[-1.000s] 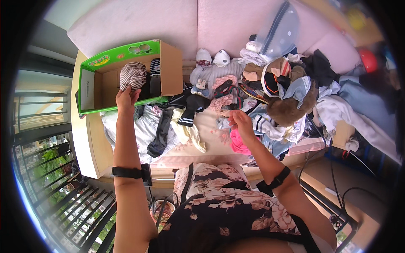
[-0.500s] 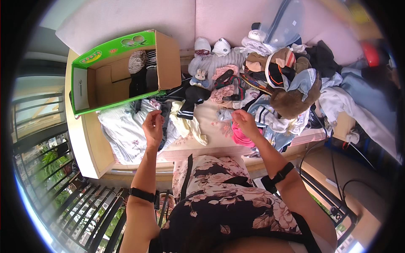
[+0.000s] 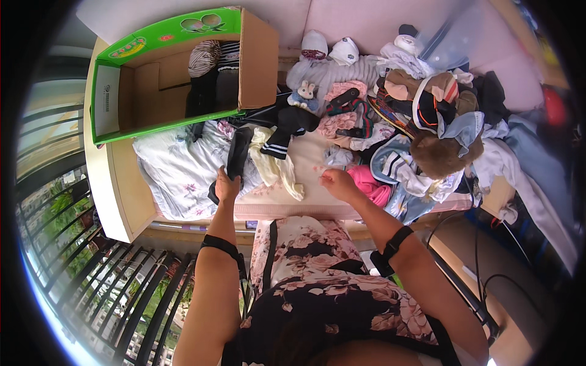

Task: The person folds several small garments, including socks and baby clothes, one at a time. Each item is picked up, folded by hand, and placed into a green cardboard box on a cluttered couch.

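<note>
My left hand (image 3: pixel 227 184) is closed round a long dark sock (image 3: pixel 239 151); one end stands up above the fingers and the other hangs below the wrist's left side. My right hand (image 3: pixel 339 184) hovers over the sofa seat with its fingers curled in, and nothing shows in them. A pink cloth (image 3: pixel 370 186) lies just right of it. Between the hands rest a cream garment (image 3: pixel 272 166) and a black sock with white stripes (image 3: pixel 287 135). White floral fabric (image 3: pixel 177 174) spreads to the left of my left hand.
A green open cardboard box (image 3: pixel 259 64) at the upper left holds rolled dark and striped socks (image 3: pixel 204 59). Heaped clothes, with a brown furry hat (image 3: pixel 448 152), cover the right side. A small plush rabbit (image 3: pixel 303 96) sits mid-back. Black railings (image 3: pixel 131 305) stand at lower left.
My left hand has closed on the dark sock and lifts part of it off the fabric. My right hand has moved slightly left, its fingers curling in. The whole view has shifted.
</note>
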The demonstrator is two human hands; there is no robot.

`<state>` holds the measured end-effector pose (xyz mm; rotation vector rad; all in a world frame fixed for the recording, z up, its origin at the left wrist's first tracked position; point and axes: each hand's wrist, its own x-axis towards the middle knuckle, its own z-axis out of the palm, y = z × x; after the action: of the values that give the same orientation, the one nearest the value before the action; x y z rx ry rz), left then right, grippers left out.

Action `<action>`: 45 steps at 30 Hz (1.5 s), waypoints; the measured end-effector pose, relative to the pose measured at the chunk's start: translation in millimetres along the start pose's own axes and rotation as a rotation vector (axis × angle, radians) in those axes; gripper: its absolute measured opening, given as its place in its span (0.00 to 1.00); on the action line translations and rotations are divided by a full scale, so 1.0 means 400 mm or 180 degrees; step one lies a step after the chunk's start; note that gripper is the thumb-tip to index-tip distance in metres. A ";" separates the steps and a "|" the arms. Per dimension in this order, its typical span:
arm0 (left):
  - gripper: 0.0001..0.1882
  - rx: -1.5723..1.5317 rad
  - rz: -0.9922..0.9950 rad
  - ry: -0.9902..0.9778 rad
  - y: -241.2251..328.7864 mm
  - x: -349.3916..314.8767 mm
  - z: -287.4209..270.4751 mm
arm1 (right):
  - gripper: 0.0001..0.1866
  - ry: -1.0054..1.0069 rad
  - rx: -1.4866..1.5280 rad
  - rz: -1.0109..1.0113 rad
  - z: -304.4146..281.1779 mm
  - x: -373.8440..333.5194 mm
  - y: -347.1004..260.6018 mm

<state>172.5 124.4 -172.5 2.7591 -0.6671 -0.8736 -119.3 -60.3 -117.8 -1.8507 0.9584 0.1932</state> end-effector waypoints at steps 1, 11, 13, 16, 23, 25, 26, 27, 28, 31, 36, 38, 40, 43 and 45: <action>0.23 0.0108 -0.0049 -0.0252 0.006 0.011 0.000 | 0.14 -0.0085 -0.0096 0.0049 0.009 0.003 0.003; 0.26 -0.0989 0.1337 0.1191 0.192 0.024 -0.059 | 0.07 0.0638 0.0432 0.0020 0.061 0.068 0.009; 0.26 -0.0893 0.2100 0.0969 0.240 0.038 -0.064 | 0.07 0.0713 0.0413 0.0192 0.045 0.080 0.016; 0.34 -0.0779 0.2107 -0.0021 0.335 0.053 -0.023 | 0.08 0.0624 0.0783 0.0942 0.021 0.082 0.036; 0.29 -0.0241 0.2667 0.0052 0.551 0.090 0.081 | 0.11 0.0906 0.0687 0.0879 0.010 0.010 0.098; 0.24 -0.0397 0.3300 -0.0230 0.559 0.079 0.087 | 0.11 0.1008 0.0580 0.0826 0.014 -0.017 0.117; 0.21 -0.0485 0.3642 -0.0318 0.554 0.074 0.087 | 0.11 0.1072 0.0535 0.0729 0.016 -0.026 0.126; 0.18 -0.0578 0.3812 -0.0256 0.536 0.066 0.082 | 0.11 0.1075 0.0659 0.0782 0.019 -0.035 0.135; 0.17 -0.0820 0.3248 -0.0469 0.510 0.060 0.074 | 0.12 0.1074 0.0788 0.0832 0.020 -0.042 0.143; 0.15 -0.1859 0.2044 -0.0834 0.399 0.054 0.036 | 0.12 0.1093 0.0860 0.0768 0.009 -0.067 0.166; 0.18 -0.2674 0.1147 0.0107 0.244 0.071 -0.027 | 0.11 0.1405 -0.0008 0.0517 -0.051 -0.076 0.184; 0.19 -0.2767 0.1177 0.0157 0.224 0.061 -0.043 | 0.13 0.1550 -0.0019 0.0420 -0.071 -0.056 0.178; 0.18 -0.2518 0.1250 0.0291 0.222 0.035 -0.052 | 0.15 0.1622 -0.0200 0.0307 -0.075 -0.025 0.168; 0.10 -0.2879 0.0900 -0.0699 0.247 -0.034 -0.027 | 0.18 0.1415 -0.0726 0.0404 -0.051 0.023 0.158; 0.08 -0.3474 0.0804 -0.1283 0.269 -0.082 0.006 | 0.20 0.0924 -0.1103 0.0824 -0.036 0.048 0.163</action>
<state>108.0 44.3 -126.8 1.5222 -0.3830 -1.2441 -155.0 -94.3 -166.8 -2.1019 1.4416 0.2657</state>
